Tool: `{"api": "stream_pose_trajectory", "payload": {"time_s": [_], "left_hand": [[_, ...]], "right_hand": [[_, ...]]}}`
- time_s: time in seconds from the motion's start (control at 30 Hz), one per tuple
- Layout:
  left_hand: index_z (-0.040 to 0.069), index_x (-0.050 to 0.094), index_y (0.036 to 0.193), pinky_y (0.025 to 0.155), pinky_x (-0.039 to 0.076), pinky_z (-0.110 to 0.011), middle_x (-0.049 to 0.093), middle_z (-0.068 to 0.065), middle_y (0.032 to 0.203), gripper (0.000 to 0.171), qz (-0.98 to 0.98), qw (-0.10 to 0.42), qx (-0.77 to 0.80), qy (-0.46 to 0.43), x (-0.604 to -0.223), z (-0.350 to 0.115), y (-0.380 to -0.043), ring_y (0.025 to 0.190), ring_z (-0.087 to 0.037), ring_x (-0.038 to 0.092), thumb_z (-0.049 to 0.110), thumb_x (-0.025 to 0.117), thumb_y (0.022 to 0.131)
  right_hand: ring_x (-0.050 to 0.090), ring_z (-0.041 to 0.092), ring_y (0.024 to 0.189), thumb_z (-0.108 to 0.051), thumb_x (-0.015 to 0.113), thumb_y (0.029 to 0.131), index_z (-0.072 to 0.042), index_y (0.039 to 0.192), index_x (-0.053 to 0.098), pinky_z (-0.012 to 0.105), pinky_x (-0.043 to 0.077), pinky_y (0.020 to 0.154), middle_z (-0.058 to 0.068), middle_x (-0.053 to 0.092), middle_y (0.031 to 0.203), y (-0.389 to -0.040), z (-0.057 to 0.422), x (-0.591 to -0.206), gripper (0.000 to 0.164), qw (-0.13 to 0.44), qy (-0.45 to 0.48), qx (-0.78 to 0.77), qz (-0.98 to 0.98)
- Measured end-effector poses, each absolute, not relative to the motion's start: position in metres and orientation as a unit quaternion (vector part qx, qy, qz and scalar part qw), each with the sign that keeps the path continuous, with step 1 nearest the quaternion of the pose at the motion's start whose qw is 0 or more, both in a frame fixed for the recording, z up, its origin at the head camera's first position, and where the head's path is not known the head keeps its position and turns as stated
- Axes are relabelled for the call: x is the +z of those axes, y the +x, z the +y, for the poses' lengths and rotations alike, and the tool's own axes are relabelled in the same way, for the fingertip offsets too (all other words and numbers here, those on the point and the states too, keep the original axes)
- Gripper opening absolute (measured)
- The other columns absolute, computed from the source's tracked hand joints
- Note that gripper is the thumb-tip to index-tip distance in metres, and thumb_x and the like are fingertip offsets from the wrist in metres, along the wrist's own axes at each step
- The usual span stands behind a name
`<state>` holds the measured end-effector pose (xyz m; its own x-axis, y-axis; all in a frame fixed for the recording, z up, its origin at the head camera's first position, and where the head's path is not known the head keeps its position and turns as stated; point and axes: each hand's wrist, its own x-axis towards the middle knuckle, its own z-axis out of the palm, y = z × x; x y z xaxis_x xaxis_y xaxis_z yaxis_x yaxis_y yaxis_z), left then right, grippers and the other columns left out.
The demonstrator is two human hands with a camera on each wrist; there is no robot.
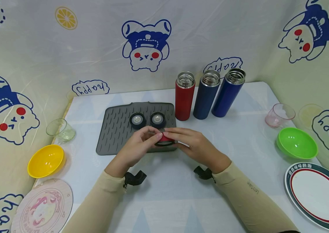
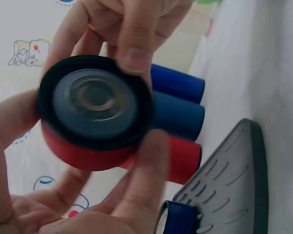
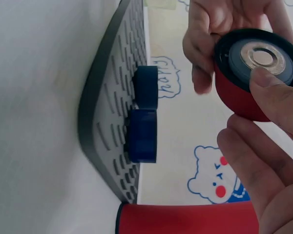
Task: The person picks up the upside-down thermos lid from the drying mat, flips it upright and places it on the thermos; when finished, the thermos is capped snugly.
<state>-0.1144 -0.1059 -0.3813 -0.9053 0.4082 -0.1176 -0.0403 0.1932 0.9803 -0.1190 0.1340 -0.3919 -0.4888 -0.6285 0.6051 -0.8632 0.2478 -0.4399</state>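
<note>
Between both hands is a red bottle lid point(image 1: 164, 138), above the front right part of the grey ridged mat point(image 1: 115, 129). Its dark-rimmed underside with a round clear centre shows in the left wrist view point(image 2: 95, 105). My left hand point(image 1: 136, 144) grips the lid's side with fingers and thumb. From the other side my right hand point(image 1: 196, 144) holds it, thumb on the rim. Two blue lids lie on the mat behind, undersides up: one darker point(image 3: 146, 87), one brighter point(image 3: 143, 135).
Behind and right of the mat stand a red bottle point(image 1: 185, 100), a navy bottle point(image 1: 206, 97) and a blue bottle point(image 1: 228, 95), all lidless. A glass point(image 1: 61, 130), yellow bowl point(image 1: 46, 161) and pink plate point(image 1: 43, 207) sit left; a pinkish glass point(image 1: 279, 116), green bowl point(image 1: 296, 143) and white plate point(image 1: 317, 195) right.
</note>
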Motion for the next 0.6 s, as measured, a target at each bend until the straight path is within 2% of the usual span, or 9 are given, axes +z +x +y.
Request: {"api": "stream_pose_trajectory", "payload": {"time_s": [0.2,0.4,0.6], "left_hand": [[0.010,0.057,0.113,0.086,0.047,-0.045,0.062,-0.010,0.108,0.046,0.737,0.228,0.626,0.111,-0.3849,-0.1069,-0.1155,0.099,-0.026,0.059,0.040,0.072,0.082],[0.007,0.058,0.117,0.082,0.050,-0.036,0.059,-0.010,0.113,0.051,0.720,0.169,0.661,0.125,-0.3859,-0.1049,-0.1149,0.100,-0.026,0.057,0.025,0.081,0.075],[0.006,0.057,0.123,0.082,0.050,-0.034,0.059,-0.007,0.117,0.059,0.724,0.141,0.663,0.129,-0.3837,-0.1027,-0.1146,0.100,-0.025,0.060,0.020,0.084,0.072]], "right_hand": [[0.050,0.014,0.117,0.009,0.076,0.072,-0.011,0.129,0.058,0.026,0.042,0.094,0.005,0.055,0.129,-0.1189,0.1353,-0.3948,0.064,0.160,0.489,0.372,-0.772],[0.051,0.014,0.117,0.007,0.076,0.074,-0.009,0.127,0.060,0.026,0.043,0.092,0.004,0.055,0.130,-0.1200,0.1362,-0.3936,0.058,0.154,0.487,0.379,-0.771],[0.051,0.017,0.117,0.001,0.082,0.068,-0.002,0.126,0.059,0.029,0.043,0.093,0.008,0.055,0.130,-0.1212,0.1360,-0.3947,0.063,0.155,0.483,0.408,-0.759]]}}
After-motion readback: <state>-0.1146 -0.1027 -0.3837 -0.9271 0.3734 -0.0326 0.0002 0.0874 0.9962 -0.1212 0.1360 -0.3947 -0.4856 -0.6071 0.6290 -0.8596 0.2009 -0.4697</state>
